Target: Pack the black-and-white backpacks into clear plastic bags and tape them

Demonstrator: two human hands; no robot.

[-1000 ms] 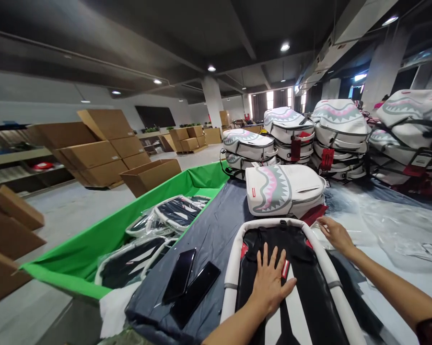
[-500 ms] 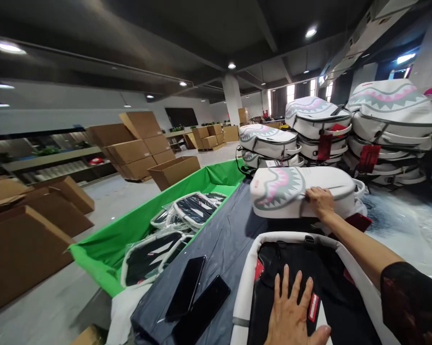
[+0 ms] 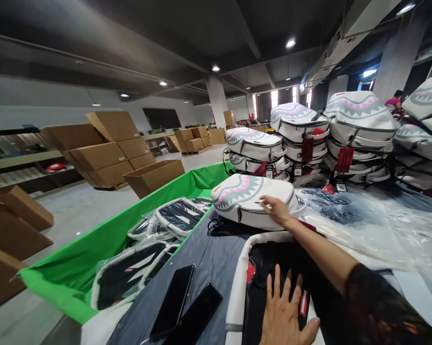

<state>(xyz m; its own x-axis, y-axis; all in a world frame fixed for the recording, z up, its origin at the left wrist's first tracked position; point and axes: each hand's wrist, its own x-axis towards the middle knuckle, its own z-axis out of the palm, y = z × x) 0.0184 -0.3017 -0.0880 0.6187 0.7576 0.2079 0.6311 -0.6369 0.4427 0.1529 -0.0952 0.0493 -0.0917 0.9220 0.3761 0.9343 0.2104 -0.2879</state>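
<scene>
My left hand (image 3: 286, 309) lies flat with fingers spread on the black panel of a white-edged backpack (image 3: 259, 280) at the bottom of the view. A red label is beside its fingers. Farther off, a white backpack (image 3: 251, 196) with a pink and grey shark-mouth print rests on the dark table cover. My right hand (image 3: 277, 211) reaches over the near backpack to the printed one's near side. Its fingers are partly stretched and apart, with nothing visible between them; whether they touch the bag is unclear.
Two dark phones (image 3: 174, 299) lie on the table cover. To the left, a green fabric-lined bin (image 3: 68, 268) holds several plastic-wrapped bags. Stacks of printed backpacks (image 3: 359, 129) line the table's far side. Clear plastic (image 3: 391, 220) covers the right. Cardboard boxes (image 3: 104, 155) stand on the floor.
The printed backpack has shifted left and away from the near backpack. My right hand has moved left with it and its fingers have loosened. The view has turned right; my left hand stays flat.
</scene>
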